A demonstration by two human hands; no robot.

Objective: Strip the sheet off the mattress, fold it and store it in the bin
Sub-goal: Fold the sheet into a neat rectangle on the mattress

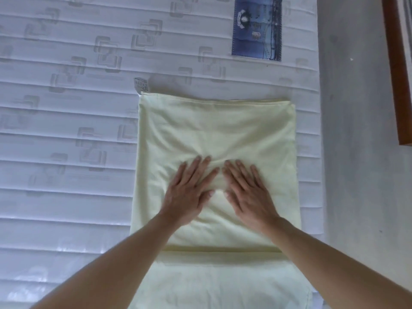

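Fingers (201,166) flat, spread | folded sheet (217,130) beneath both hands | on mattress (66,130)

1. A blue label patch (256,27) sits at about one o'clock, its long sides stitched in zigzag and its print too blurred to read.
2. A grey floor (356,134) runs along the three o'clock side.
3. A brown wooden frame edge (398,81) slants from the upper corner at two o'clock.

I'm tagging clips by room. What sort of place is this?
Probably a bedroom: a bare quilted mattress with a blue maker's label, and a pale folded sheet pressed flat under both hands.
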